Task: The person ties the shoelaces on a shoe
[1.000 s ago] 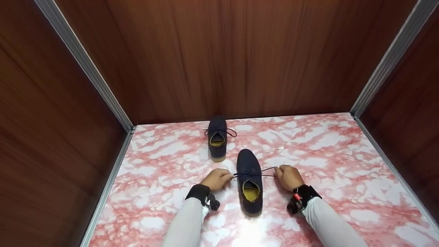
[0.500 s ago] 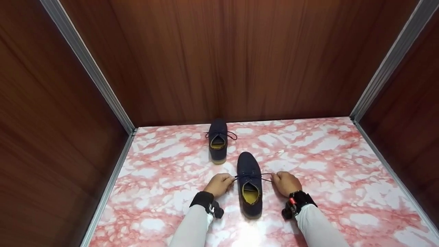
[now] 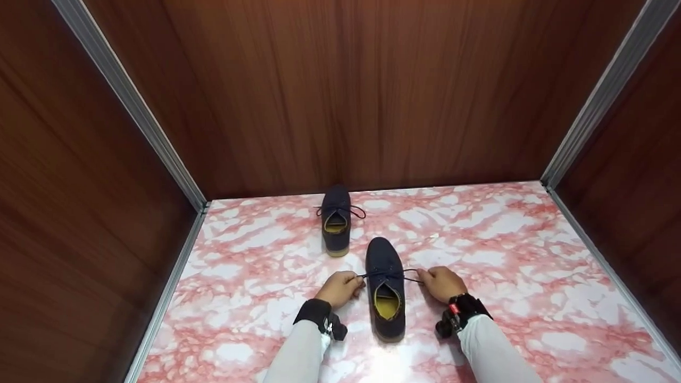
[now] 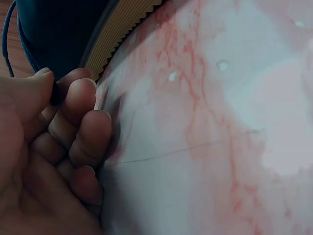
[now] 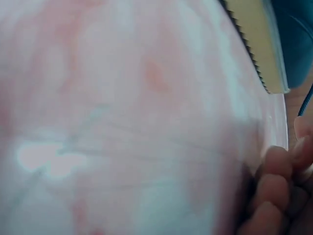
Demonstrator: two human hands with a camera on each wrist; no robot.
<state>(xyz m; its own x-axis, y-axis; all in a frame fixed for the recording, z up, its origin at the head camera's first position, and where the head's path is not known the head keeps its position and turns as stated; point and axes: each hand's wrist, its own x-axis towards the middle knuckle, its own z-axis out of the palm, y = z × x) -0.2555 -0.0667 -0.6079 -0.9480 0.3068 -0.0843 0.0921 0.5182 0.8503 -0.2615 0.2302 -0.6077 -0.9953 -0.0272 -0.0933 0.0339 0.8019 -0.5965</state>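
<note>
A dark navy shoe (image 3: 382, 254) with a yellow lining stands upright, its toe pointing away from me. My left hand (image 3: 339, 289), at the shoe's left side, pinches one part of the dark shoelace (image 3: 410, 270) between thumb and fingers. On the other side, my right hand (image 3: 443, 283) pinches a loop of the same lace. Both stretches run sideways from the knot area over the tongue. Close up in the left wrist view, a dark lace end (image 4: 55, 94) shows under the thumb. The right wrist view catches the shoe's tan ridged sole (image 5: 257, 44) and curled fingertips (image 5: 274, 188).
The matching shoe (image 3: 336, 198) stands farther back to the left, its lace tied in a bow. Pink and white marbled surface (image 3: 495, 239) lies beneath. Brown wood-look panels (image 3: 340, 96) with grey metal edging (image 3: 159, 127) enclose the back and sides.
My right hand has come in closer to the shoe, and the lace stretch on that side is shorter. The left hand has shifted slightly, still pinching the lace. The view has tilted slightly.
</note>
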